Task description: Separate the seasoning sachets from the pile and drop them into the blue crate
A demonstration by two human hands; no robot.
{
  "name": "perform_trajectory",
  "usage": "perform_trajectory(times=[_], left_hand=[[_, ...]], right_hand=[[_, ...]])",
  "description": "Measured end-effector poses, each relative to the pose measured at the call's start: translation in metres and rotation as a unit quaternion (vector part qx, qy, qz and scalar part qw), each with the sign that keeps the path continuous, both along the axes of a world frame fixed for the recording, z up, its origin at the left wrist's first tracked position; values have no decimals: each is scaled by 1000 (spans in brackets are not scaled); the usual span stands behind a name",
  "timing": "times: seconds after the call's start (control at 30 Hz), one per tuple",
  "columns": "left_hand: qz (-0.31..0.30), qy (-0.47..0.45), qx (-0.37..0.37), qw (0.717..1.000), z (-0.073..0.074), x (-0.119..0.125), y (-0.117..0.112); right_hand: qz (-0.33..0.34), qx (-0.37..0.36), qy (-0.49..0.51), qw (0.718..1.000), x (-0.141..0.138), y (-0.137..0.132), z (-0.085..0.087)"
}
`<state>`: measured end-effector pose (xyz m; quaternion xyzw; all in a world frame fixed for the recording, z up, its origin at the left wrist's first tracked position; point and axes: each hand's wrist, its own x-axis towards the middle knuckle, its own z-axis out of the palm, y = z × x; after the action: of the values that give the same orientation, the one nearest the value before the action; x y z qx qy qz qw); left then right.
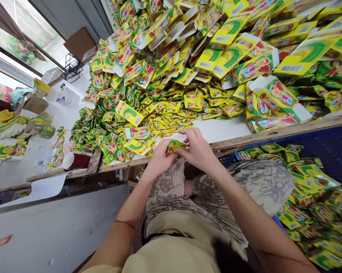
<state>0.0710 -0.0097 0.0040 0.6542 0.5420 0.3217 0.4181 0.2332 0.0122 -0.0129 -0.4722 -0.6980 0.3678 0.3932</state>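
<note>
My left hand [161,157] is closed around green and yellow sachets [175,146] at the front edge of the table, above my lap. My right hand [196,148] meets them from the other side, its thumb and curved fingers pinching their edge. The exact number of sachets is hidden by my fingers. Just beyond my left hand lie a flat yellow box [137,146] and a second small carton [138,132] with a fruit print. Loose yellow sachets [162,117] and green sachets [98,127] are heaped behind them.
Many yellow fruit-printed boxes [222,62] pile up at the back and right. On the left are a dark red cup [76,161], a phone [94,162] and a black wire rack [71,68]. A blue crate [327,151] with filled boxes stands at my right.
</note>
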Motion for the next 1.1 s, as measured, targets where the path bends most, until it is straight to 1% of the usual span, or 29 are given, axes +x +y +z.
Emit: perform_trajectory(times=[0.07,0.1,0.17,0.23,0.3,0.33,0.4,0.47,0.53,0.63,0.8,0.87,0.97,1.1], left_hand=[[43,-20,7,999,-5,1,1],[70,-48,0,996,-7,2,2],[111,-122,-29,986,-13,3,3],[120,-179,-57,975,-17,5,4],[114,-190,-67,973,-19,4,5],[115,-179,-64,975,-20,4,6],[116,-134,-46,983,-19,1,6],[96,-73,-14,993,-17,-1,7],[67,-16,22,997,-16,-1,6],[55,36,63,996,-18,3,1],[56,78,116,989,-25,14,-9],[52,92,135,985,-26,17,-11],[44,102,146,983,-24,18,-12],[16,84,123,989,-17,16,-11]], right_hand=[[29,-41,36,998,-1,2,-5],[40,-65,70,995,-1,3,-8],[35,-110,157,981,-2,5,-15],[31,-143,234,961,-2,6,-21],[50,-164,262,950,-1,6,-23],[59,-165,254,951,0,6,-23],[72,-138,205,966,2,6,-18],[89,-86,135,983,2,7,-10],[104,-35,72,991,-1,9,-5],[85,-7,31,996,-10,9,-5],[37,-18,51,998,-19,5,-13],[32,-18,66,997,-19,3,-14],[39,-22,92,995,-17,-1,-13],[30,-23,121,992,-15,-3,-12]])
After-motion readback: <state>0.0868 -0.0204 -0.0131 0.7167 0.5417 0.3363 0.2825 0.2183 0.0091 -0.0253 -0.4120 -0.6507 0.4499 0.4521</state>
